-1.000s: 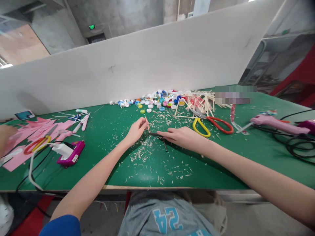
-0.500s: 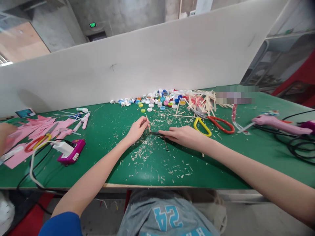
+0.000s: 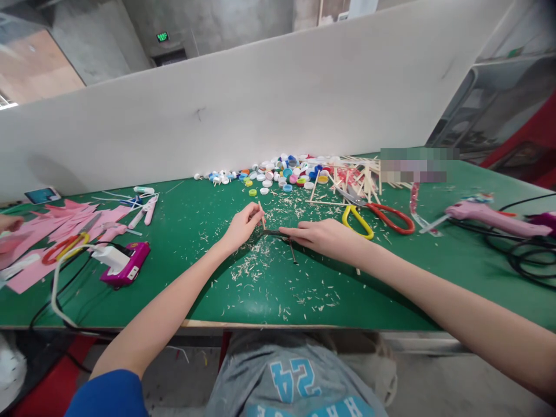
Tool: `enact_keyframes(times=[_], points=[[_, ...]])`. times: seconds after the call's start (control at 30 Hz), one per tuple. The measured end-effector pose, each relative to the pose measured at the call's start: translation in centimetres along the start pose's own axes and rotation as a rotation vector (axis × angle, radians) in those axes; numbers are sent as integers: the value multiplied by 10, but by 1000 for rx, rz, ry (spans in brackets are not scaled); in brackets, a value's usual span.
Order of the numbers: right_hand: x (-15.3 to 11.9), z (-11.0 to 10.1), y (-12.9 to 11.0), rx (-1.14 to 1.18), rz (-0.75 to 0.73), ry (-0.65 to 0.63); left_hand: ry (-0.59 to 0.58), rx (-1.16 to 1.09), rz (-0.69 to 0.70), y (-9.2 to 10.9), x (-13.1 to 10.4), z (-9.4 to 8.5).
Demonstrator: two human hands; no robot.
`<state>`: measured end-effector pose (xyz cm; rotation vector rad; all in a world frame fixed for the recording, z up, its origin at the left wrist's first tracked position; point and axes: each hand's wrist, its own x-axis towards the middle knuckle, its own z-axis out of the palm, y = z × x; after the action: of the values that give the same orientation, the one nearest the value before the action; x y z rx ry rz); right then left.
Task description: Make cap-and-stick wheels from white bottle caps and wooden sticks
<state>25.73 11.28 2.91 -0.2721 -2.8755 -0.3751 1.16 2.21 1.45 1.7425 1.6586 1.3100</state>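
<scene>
Left hand [image 3: 241,227] pinches a near-upright stick [image 3: 261,209] | my right hand [image 3: 324,236] grips a dark slim tool [image 3: 273,233], tip by its foot | a twisting stick could send the tool into my fingers | scissors [image 3: 358,201] beyond my right wrist; shaving-strewn tabletop [image 3: 260,307] gives room nearer me

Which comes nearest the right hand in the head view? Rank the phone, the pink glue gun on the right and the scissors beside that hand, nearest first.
From the right hand:
1. Scissors, just right of and beyond the hand.
2. Pink glue gun, farther off, at the right.
3. Phone, far left, by the white partition.
</scene>
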Motion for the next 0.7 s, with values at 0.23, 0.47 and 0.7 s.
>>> enact_keyframes(times=[0.23, 0.47, 0.7], points=[[0, 4, -4, -17, 50, 42, 1, 16, 5, 1, 0, 0], [0, 3, -3, 19, 50, 68, 4, 7, 11, -1, 0, 0], [1, 1, -1, 89, 49, 83, 3, 15, 18, 0, -1, 0]])
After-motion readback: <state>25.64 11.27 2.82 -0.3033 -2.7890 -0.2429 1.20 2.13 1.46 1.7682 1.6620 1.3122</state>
